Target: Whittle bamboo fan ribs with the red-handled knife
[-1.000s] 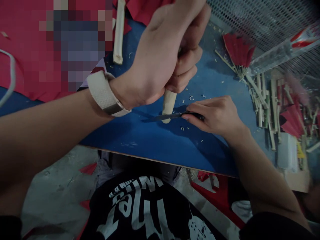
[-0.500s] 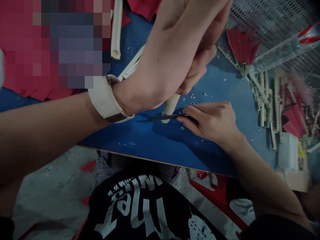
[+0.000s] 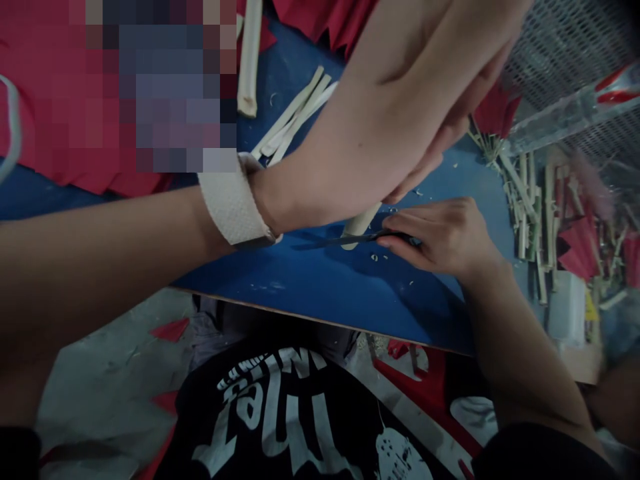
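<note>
A stiff, likely light stick (image 3: pixel 365 221) is gripped safely high by the left hand (image 3: pixel 395 133), the knife (image 3: pixel 367 238) by the right hand (image 3: pixel 445 237).

The left forearm (image 3: pixel 125 240) enters at the left edge, slanting gently up to the left wrist (image 3: pixel 273 197) near the centre; the left hand (image 3: pixel 383 127) tilts toward the upper right, its fingers (image 3: pixel 425 173) curled under and partly hidden. The right forearm (image 3: pixel 525 347) rises from the lower right, its hand (image 3: pixel 445 237) pinching leftward, thumb (image 3: pixel 404 252) close to forefinger (image 3: pixel 411 224).
</note>
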Demonstrator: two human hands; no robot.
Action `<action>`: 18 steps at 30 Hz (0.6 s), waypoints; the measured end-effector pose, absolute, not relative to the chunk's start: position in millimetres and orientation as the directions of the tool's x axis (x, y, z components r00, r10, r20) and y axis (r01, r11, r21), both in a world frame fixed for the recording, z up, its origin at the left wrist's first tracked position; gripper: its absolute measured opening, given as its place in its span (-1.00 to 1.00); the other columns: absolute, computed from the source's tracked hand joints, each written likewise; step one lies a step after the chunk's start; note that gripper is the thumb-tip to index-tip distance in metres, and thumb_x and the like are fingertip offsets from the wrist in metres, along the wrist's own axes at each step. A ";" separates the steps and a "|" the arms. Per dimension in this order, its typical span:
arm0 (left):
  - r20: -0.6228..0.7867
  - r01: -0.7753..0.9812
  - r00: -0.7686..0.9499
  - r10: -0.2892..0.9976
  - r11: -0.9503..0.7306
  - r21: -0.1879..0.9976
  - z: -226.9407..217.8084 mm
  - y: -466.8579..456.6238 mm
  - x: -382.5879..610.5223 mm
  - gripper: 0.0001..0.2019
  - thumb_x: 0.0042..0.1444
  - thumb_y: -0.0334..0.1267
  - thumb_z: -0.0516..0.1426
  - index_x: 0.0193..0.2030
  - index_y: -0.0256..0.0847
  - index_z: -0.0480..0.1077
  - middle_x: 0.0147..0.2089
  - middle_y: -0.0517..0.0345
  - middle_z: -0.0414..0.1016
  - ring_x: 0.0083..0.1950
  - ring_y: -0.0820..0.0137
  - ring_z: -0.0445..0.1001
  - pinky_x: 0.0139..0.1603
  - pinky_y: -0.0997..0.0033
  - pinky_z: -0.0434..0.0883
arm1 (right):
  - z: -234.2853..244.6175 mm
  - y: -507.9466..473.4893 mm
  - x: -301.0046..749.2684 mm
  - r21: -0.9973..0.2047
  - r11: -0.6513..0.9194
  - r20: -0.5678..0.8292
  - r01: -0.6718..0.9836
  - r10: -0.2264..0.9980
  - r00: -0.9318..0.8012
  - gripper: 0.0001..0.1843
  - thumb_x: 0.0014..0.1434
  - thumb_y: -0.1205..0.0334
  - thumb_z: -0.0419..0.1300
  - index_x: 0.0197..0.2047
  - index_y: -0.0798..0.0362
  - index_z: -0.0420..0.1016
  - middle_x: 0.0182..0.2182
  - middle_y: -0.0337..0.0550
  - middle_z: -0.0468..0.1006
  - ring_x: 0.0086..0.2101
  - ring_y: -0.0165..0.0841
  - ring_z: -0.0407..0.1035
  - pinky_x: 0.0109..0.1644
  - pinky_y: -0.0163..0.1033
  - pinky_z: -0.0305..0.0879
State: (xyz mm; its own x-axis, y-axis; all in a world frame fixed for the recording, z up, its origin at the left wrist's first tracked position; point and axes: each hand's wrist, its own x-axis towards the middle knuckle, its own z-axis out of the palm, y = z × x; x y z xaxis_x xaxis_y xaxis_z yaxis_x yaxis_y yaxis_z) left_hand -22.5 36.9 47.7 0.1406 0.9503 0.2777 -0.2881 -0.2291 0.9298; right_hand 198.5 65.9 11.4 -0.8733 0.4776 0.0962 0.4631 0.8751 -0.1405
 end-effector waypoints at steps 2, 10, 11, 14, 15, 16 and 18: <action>0.354 -0.072 0.161 0.922 -0.346 0.935 54.9 32.3 -19.9 -0.39 0.26 -0.09 -0.58 -0.61 -0.25 0.03 -0.54 0.32 -0.02 -0.05 0.01 0.64 -0.44 0.57 0.29 | 11.3 66.1 200.5 -0.075 0.926 0.140 0.371 0.378 -0.915 -0.61 0.48 -0.07 0.12 -0.27 -0.05 0.59 -0.46 -0.22 0.66 -0.49 -0.34 0.48 -0.41 -0.17 0.12; 0.305 -0.217 0.206 0.930 -0.261 0.941 64.2 23.6 -16.7 -0.37 0.51 -0.16 -0.37 -0.67 -0.14 -0.07 -0.63 0.29 -0.15 -0.11 0.18 0.76 -0.52 0.78 0.35 | 11.3 54.9 200.7 0.085 0.930 0.187 0.357 0.337 -0.923 -0.69 0.46 0.03 0.18 -0.27 -0.03 0.61 -0.49 -0.23 0.65 -0.49 -0.33 0.48 -0.40 -0.18 0.17; 0.305 -0.237 0.213 0.928 -0.254 0.938 63.9 23.1 -15.6 -0.37 0.52 -0.17 -0.30 -0.68 -0.13 -0.07 -0.64 0.30 -0.16 -0.09 0.15 0.76 -0.47 0.73 0.44 | 11.4 52.6 200.2 0.092 0.926 0.187 0.365 0.344 -0.920 -0.68 0.46 0.02 0.17 -0.27 -0.03 0.61 -0.49 -0.23 0.65 -0.49 -0.34 0.48 -0.39 -0.18 0.17; 0.353 -0.147 0.181 0.918 -0.329 0.933 62.4 21.7 -12.8 -0.36 0.42 -0.10 -0.38 -0.70 -0.19 0.02 -0.59 0.33 -0.16 -0.04 0.16 0.73 -0.25 0.53 0.57 | 12.5 46.6 198.5 0.119 0.912 0.169 0.393 0.371 -0.913 -0.64 0.48 0.00 0.15 -0.28 -0.03 0.62 -0.49 -0.25 0.64 -0.50 -0.37 0.44 -0.40 -0.20 0.15; 0.377 -0.082 0.180 0.909 -0.368 0.926 61.9 21.4 -12.2 -0.33 0.31 -0.07 -0.52 -0.67 -0.27 0.10 -0.56 0.35 -0.14 -0.02 0.21 0.70 -0.22 0.47 0.53 | 13.2 45.0 197.7 0.138 0.908 0.172 0.396 0.372 -0.912 -0.64 0.48 0.01 0.14 -0.28 -0.03 0.63 -0.50 -0.26 0.63 -0.51 -0.38 0.42 -0.41 -0.20 0.13; 0.392 -0.015 0.193 0.900 -0.397 0.918 61.6 21.3 -11.8 -0.25 0.15 -0.06 -0.66 -0.59 -0.37 0.18 -0.53 0.37 -0.10 -0.01 0.27 0.66 -0.23 0.45 0.46 | 13.9 43.5 197.0 0.155 0.906 0.182 0.394 0.365 -0.913 -0.64 0.48 0.02 0.14 -0.27 -0.03 0.63 -0.52 -0.26 0.61 -0.52 -0.39 0.41 -0.42 -0.20 0.10; 0.387 0.095 0.248 0.888 -0.420 0.903 61.6 21.7 -11.1 -0.10 -0.12 -0.09 -0.78 -0.40 -0.53 0.28 -0.47 0.43 -0.01 0.01 0.34 0.60 -0.27 0.51 0.33 | 14.6 40.7 195.5 0.177 0.905 0.222 0.388 0.347 -0.911 -0.65 0.48 0.05 0.14 -0.27 -0.01 0.64 -0.55 -0.26 0.59 -0.54 -0.40 0.38 -0.44 -0.19 0.04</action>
